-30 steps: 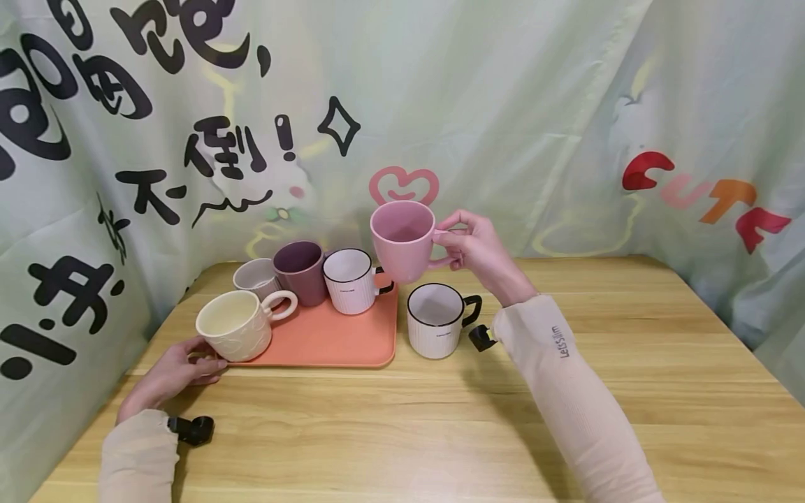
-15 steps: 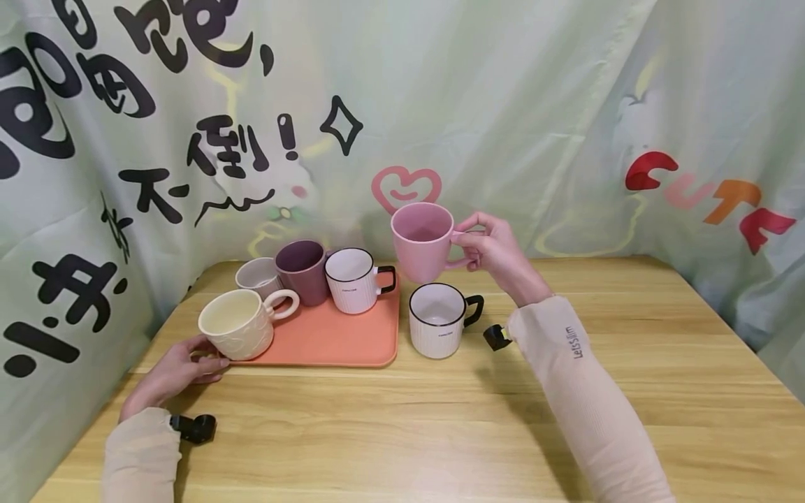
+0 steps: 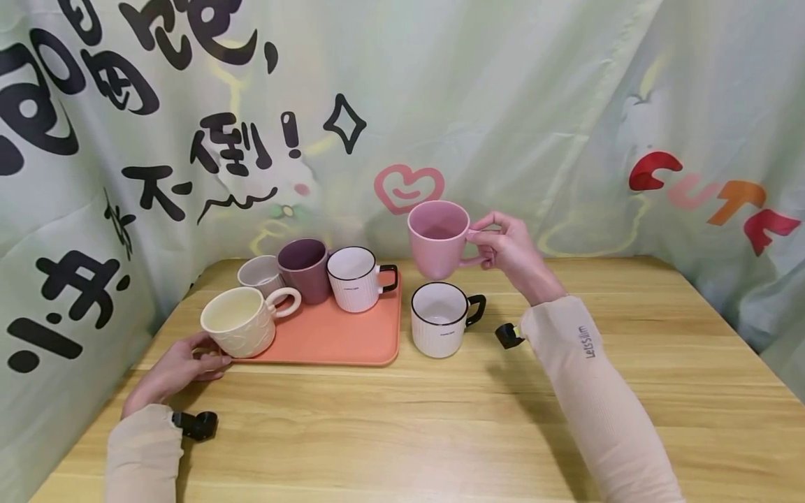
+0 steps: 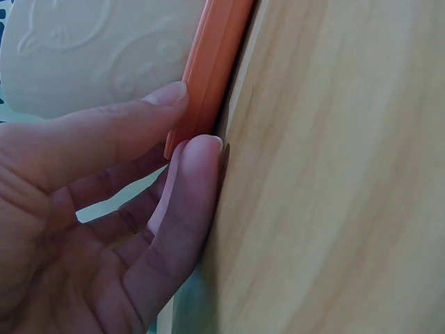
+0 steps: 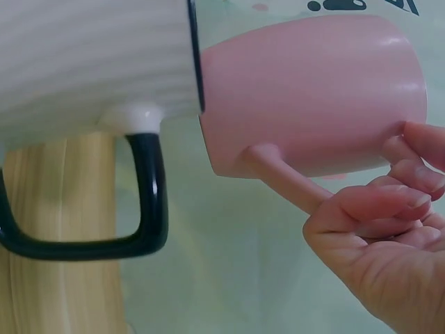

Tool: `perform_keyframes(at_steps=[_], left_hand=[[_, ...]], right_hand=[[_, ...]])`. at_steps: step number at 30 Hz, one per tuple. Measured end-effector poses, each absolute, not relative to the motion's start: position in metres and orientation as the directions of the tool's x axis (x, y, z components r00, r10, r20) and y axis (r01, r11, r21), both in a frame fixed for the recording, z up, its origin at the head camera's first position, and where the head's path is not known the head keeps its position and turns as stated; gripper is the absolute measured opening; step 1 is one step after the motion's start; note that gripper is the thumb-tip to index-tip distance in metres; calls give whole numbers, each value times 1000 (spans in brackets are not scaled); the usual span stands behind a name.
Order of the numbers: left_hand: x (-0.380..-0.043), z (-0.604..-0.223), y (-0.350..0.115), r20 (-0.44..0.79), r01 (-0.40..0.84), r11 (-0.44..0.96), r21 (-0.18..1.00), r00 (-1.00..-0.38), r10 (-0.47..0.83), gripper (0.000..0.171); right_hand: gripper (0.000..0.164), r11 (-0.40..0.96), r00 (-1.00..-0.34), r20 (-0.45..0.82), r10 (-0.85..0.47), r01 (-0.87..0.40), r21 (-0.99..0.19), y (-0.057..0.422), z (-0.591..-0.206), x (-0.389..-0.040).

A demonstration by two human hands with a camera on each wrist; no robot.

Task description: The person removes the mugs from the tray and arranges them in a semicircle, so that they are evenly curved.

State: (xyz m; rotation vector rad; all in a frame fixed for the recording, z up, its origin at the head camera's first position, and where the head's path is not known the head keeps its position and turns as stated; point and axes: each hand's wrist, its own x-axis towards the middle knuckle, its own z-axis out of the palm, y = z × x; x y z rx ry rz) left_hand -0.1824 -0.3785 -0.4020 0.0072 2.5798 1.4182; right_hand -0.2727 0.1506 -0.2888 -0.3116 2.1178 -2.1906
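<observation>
My right hand (image 3: 508, 250) grips the handle of a pink mug (image 3: 438, 244), holding it upright in the air behind a white mug with a black rim and handle (image 3: 437, 328). In the right wrist view the fingers curl round the handle of the pink mug (image 5: 313, 90). At the near left corner of the orange tray (image 3: 327, 342), my left hand (image 3: 179, 367) pinches the rim. The left wrist view shows thumb and finger either side of the tray edge (image 4: 208, 69), beside a cream embossed mug (image 3: 237, 325).
On the tray also stand a purple mug (image 3: 306, 271), a second white mug with black handle (image 3: 355, 279) and a pale grey mug (image 3: 259, 274), partly hidden. A printed curtain (image 3: 503, 105) hangs behind the wooden table (image 3: 377, 433).
My right hand has carried the pink mug rightward, from beside the tray's back right corner to behind the white mug off the tray. The left hand keeps its place at the tray corner.
</observation>
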Motion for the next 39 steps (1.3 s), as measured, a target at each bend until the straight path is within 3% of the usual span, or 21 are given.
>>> perform_keyframes(at_steps=[39], left_hand=[[-180, -400, -375, -158, -76, 522, 849, -981, 115, 51]], right_hand=[[7, 12, -986, 20, -166, -22, -1000, 197, -325, -281]])
